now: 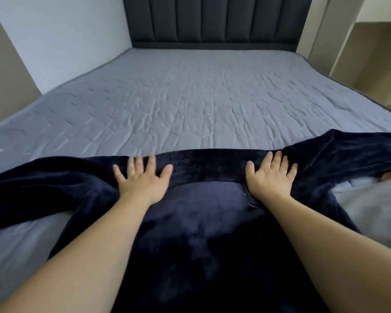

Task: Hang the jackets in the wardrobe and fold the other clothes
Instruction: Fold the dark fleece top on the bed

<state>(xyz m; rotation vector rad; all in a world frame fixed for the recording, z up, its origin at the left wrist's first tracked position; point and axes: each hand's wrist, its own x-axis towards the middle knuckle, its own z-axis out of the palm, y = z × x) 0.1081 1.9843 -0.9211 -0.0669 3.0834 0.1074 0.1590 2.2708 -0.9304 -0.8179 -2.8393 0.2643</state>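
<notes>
The navy fleece garment (201, 233) runs off both side edges and the bottom.

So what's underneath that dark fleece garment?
The dark navy garment lies on the grey quilted mattress; both open hands, left and right, press on it. Anything beneath its middle is covered.

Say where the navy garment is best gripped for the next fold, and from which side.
Probably at the sleeves. The navy garment lies flat on the bed, with one sleeve spread out to each side. The left hand and right hand press flat near its shoulders. Each could slide outward, pinch its own sleeve from above, and fold it inward.
</notes>
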